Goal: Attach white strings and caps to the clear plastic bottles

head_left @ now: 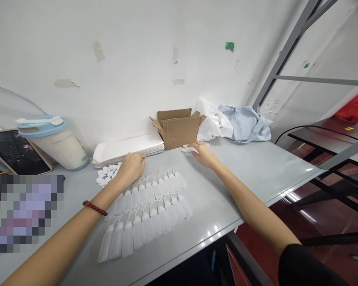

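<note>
Two rows of several translucent plastic squeeze bottles [149, 210] with thin bent spouts lie flat on the grey table [256, 167]. My left hand [131, 167] rests curled above the upper row, next to a heap of small white caps [107, 174]; its fingers are closed and I cannot see what they hold. My right hand [203, 154] reaches toward an open cardboard box [177, 127] and pinches a small white piece [188, 149] on the tabletop in front of it.
A stack of white paper bags [128, 147] lies by the wall. At left stand a white tub with a blue lid [53, 141] and a dark tablet [14, 153]. A white plastic bag [213, 121] and pale blue cloth [246, 123] lie behind the box. Metal shelving [331, 159] stands right.
</note>
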{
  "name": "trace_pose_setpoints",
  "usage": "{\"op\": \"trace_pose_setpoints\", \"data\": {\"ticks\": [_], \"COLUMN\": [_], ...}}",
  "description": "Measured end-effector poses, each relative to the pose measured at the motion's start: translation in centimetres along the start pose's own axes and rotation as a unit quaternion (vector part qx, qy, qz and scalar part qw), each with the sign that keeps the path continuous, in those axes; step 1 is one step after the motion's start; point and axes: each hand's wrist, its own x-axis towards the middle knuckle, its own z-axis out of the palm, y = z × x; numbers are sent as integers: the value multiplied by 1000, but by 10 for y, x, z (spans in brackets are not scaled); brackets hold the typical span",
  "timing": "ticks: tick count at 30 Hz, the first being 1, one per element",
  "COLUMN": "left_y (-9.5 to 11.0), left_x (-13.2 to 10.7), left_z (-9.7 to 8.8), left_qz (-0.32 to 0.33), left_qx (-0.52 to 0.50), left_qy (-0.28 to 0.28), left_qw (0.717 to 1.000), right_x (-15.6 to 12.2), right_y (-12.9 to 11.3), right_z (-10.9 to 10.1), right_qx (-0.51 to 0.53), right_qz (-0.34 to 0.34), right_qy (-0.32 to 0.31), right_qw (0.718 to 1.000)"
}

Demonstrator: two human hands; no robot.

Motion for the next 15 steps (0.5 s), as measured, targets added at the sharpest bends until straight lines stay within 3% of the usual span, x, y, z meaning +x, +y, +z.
{"op": "trace_pose_setpoints", "data": {"ticks": [5,9,15], "left_y": [3,7,19], "left_x": [-2,-18,-58], "left_z": [-9,-25,-37], "left_qz": [-18,-62,-197], "left_qx": [-28,-73,-311], "left_qy": [9,39,74], "left_qw": [999,995,927], "right_x": [1,2,2], "right_y": [3,2,4], "right_z": [8,12,15], "right_qx": [-32,-46,-40], "right_qz": [-37,-39,-8], "right_qy": [-40,-52,-31], "right_qw": [998,997,999]}}
